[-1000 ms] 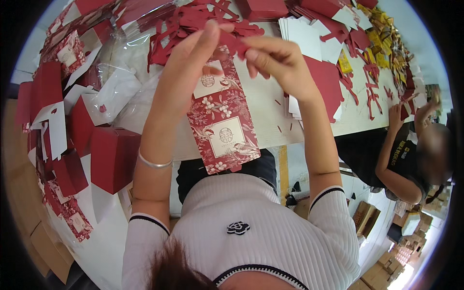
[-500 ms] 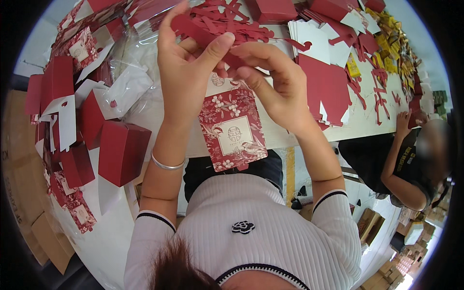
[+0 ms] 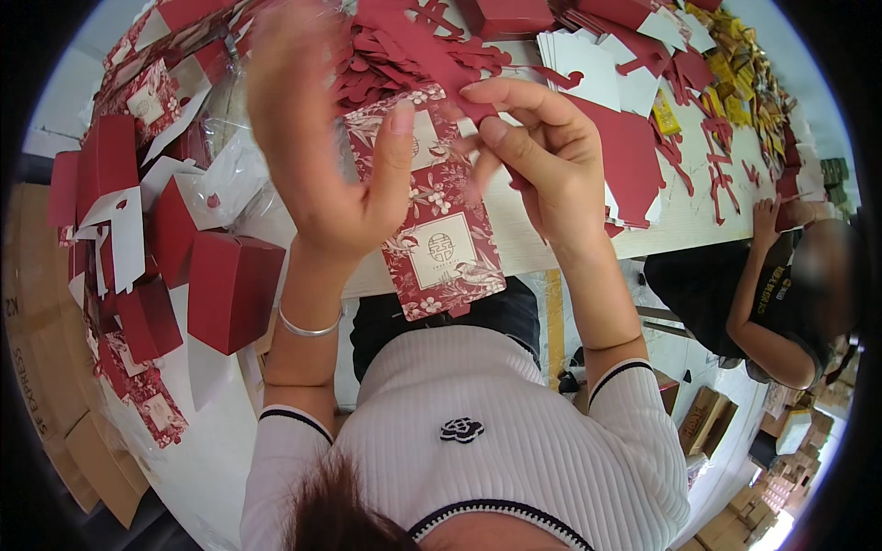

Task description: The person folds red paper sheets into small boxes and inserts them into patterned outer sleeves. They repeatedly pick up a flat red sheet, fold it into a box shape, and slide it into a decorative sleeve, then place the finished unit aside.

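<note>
My right hand (image 3: 551, 161) pinches the end of a red paper strip (image 3: 430, 53) between thumb and fingers. From there the strip slants up to the far left. My left hand (image 3: 317, 170) is raised beside it, thumb apart and fingers stretched upward, blurred by motion; nothing shows in its grasp. Below both hands lies a flat red-and-cream printed carton (image 3: 413, 197) with flowers, a bird and a cream square panel. Its near end reaches past the table edge over my lap.
A heap of red die-cut paper strips (image 3: 377, 69) lies beyond my hands. Folded red boxes (image 3: 234, 289) crowd the left, beside clear plastic. Stacked red sheets (image 3: 625, 161), white sheets (image 3: 583, 69) and yellow packets (image 3: 735, 78) lie to the right. Another person (image 3: 772, 312) sits at far right.
My left hand has let go of the red strip and moved up and left, fingers opening. My right hand keeps its pinch and has shifted slightly right.
</note>
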`<state>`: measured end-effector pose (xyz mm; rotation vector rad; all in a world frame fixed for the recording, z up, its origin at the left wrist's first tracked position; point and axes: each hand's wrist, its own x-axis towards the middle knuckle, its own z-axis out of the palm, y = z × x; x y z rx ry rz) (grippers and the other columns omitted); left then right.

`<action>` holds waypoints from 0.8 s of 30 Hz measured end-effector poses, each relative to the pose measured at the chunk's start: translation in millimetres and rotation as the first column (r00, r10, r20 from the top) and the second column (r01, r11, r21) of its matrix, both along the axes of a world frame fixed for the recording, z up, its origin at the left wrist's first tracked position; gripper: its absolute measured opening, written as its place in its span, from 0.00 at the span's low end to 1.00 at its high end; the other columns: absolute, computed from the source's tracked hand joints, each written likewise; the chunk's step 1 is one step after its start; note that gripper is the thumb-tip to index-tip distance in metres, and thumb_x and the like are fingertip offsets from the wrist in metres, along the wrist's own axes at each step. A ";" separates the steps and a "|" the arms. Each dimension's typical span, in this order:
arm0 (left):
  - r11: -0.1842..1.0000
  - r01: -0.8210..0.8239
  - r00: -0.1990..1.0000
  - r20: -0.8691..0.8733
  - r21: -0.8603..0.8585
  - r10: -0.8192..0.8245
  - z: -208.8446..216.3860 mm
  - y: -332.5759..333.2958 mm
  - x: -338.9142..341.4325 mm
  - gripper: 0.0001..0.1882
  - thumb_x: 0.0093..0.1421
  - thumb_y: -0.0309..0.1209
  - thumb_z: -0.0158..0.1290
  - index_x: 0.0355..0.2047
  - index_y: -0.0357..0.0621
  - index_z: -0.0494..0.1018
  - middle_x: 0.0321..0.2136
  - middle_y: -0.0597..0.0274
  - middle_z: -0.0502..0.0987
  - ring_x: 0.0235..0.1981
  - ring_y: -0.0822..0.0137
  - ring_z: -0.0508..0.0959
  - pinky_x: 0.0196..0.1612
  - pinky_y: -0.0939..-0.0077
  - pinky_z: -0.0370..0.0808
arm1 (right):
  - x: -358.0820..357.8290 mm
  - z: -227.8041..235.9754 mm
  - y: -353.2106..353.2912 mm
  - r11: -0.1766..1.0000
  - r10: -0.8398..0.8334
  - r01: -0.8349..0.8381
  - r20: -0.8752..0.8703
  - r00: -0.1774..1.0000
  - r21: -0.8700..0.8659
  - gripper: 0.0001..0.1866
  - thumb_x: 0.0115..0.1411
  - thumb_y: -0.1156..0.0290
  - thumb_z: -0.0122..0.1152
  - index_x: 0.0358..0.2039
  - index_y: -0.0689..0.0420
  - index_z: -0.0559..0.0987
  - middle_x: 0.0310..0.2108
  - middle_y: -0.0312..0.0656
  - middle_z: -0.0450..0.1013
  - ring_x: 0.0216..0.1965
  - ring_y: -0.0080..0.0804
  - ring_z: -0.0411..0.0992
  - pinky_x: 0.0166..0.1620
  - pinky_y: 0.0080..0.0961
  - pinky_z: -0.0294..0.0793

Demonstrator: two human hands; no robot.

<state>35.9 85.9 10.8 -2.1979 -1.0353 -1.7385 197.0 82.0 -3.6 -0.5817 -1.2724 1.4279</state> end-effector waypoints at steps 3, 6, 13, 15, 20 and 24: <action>0.998 -0.050 0.976 -0.211 0.041 0.058 -14.1 11.0 -13.3 0.20 0.52 0.23 0.48 0.47 0.38 0.67 0.47 0.51 0.67 0.54 0.52 0.60 0.54 0.63 0.57 | 0.4 4.1 -5.7 0.996 0.083 -0.086 -0.057 0.995 -0.040 0.12 0.56 0.82 0.47 0.41 0.66 0.71 0.35 0.44 0.72 0.23 0.28 0.74 0.32 0.21 0.74; 0.999 -0.040 0.977 -0.209 0.007 0.041 -14.9 11.3 -9.2 0.15 0.50 0.23 0.49 0.40 0.43 0.74 0.48 0.52 0.67 0.52 0.52 0.64 0.53 0.63 0.59 | -2.7 5.4 -5.8 0.984 0.168 -0.177 -0.177 0.970 -0.035 0.12 0.55 0.83 0.49 0.40 0.66 0.72 0.36 0.43 0.73 0.26 0.28 0.74 0.34 0.20 0.73; 0.470 0.799 0.571 0.718 -0.375 -0.397 -40.5 -10.1 10.1 0.16 0.57 0.23 0.47 0.46 0.29 0.64 0.43 0.54 0.68 0.44 0.71 0.69 0.47 0.79 0.67 | -13.4 1.6 1.8 0.940 -0.136 0.141 -0.038 0.990 0.311 0.11 0.52 0.85 0.52 0.38 0.66 0.74 0.35 0.44 0.74 0.37 0.26 0.72 0.41 0.18 0.71; 0.389 0.865 0.467 0.794 -0.318 -0.389 -31.8 -20.0 19.7 0.17 0.57 0.22 0.46 0.47 0.28 0.62 0.42 0.54 0.69 0.42 0.70 0.70 0.47 0.78 0.68 | -14.3 0.3 2.9 0.953 -0.153 0.163 -0.060 0.986 0.255 0.13 0.52 0.85 0.52 0.40 0.66 0.73 0.35 0.46 0.74 0.37 0.26 0.72 0.41 0.18 0.71; 0.348 0.822 0.564 0.729 -0.451 -0.388 -28.8 -21.0 16.1 0.16 0.58 0.20 0.43 0.47 0.27 0.59 0.40 0.54 0.70 0.42 0.70 0.71 0.45 0.77 0.70 | -16.3 -3.0 6.1 0.976 -0.125 0.135 -0.071 0.990 0.169 0.16 0.53 0.86 0.50 0.44 0.67 0.70 0.37 0.50 0.73 0.39 0.29 0.72 0.42 0.20 0.73; 0.261 0.853 0.518 0.794 -0.452 -0.318 -20.1 -19.1 12.4 0.14 0.58 0.19 0.43 0.45 0.29 0.60 0.40 0.55 0.70 0.42 0.70 0.71 0.45 0.76 0.72 | -20.6 0.0 3.8 0.953 -0.176 0.170 0.003 0.984 0.250 0.16 0.53 0.86 0.49 0.44 0.67 0.69 0.37 0.51 0.73 0.40 0.30 0.72 0.43 0.21 0.72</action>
